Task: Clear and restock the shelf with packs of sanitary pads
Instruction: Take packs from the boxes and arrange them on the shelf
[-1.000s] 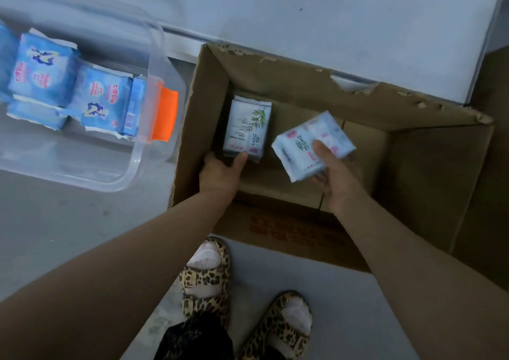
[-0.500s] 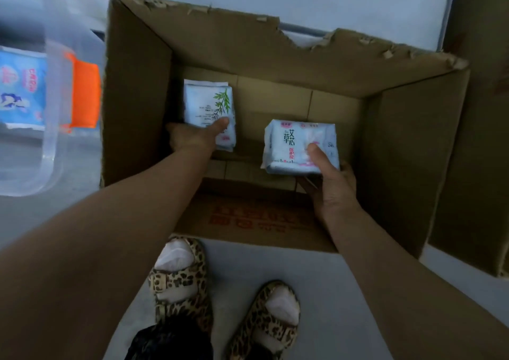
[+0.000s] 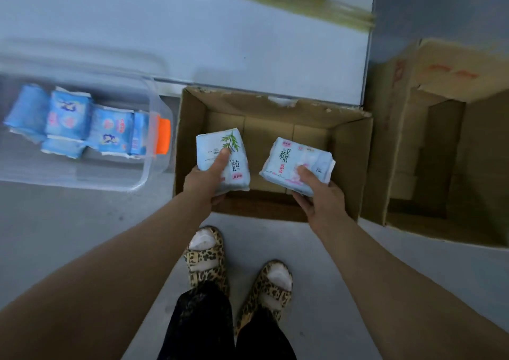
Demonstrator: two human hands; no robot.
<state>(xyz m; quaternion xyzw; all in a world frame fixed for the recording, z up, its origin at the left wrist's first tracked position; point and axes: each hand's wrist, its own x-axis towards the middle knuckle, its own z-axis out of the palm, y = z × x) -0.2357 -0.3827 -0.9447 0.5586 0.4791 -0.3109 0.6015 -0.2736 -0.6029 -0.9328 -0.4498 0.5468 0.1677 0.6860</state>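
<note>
Sitting at the far left on the grey floor [image 3: 82,222], a clear plastic bin [image 3: 150,167] holds a loose row of blue sanitary pad packs [image 3: 68,120]. Blur makes their print unreadable, and the frame cuts off the bin's left end. An orange latch [image 3: 163,136] marks the bin's right end, which stands just beside an open cardboard box [image 3: 190,128].

Over that box's opening, the person's left hand [image 3: 203,180] grips a pale pad pack with a green leaf sprig [image 3: 210,146], thumb pressed on its face, the other fingers hidden beneath it. Near it but not touching, the right hand [image 3: 319,197] grips a second pad pack printed with large dark characters [image 3: 292,155], thumb on top and fingers curled under its near edge. How high the two packs sit above the box floor cannot be judged.

Below the hands, two feet in leopard-print sandals [image 3: 206,260] and white socks stand on the floor, with black trousers partly covering them. At far right, a second, deeper cardboard box [image 3: 429,150] is cut off by the frame, its inside in shadow. A white panel [image 3: 220,43] rises behind both boxes, crossed near the top by a yellowish streak too blurred to identify.
</note>
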